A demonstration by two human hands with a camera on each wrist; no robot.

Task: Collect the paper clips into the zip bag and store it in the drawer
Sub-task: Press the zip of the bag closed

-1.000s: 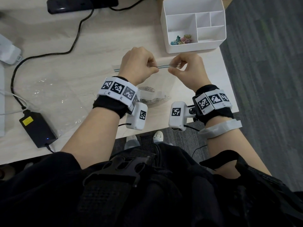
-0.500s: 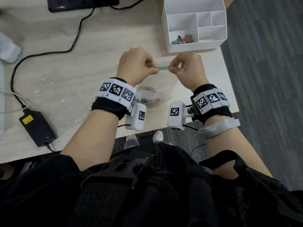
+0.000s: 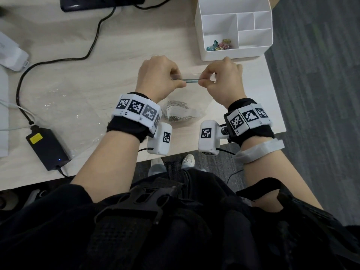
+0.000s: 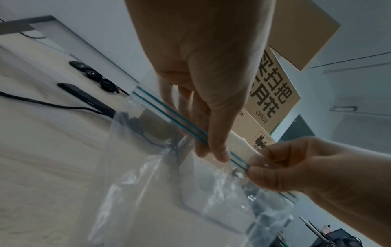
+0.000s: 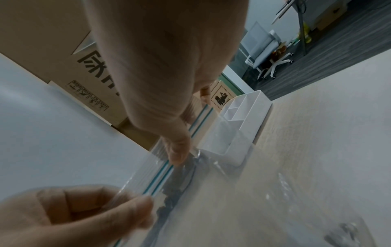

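Desk (image 3: pixel 116 61) beneath you: both your left hand (image 3: pixel 157 75) and right hand (image 3: pixel 224 78) pinch the bag (image 3: pixel 191 106) seal (image 3: pixel 191 80) between fingertips; clips (image 3: pixel 178 112) hang below, sealing unfinished, storing remains.

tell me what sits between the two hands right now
A short stretch of the zip bag's blue seal strip, pinched by the left hand and the right hand. The head view shows it; both wrist views confirm it.
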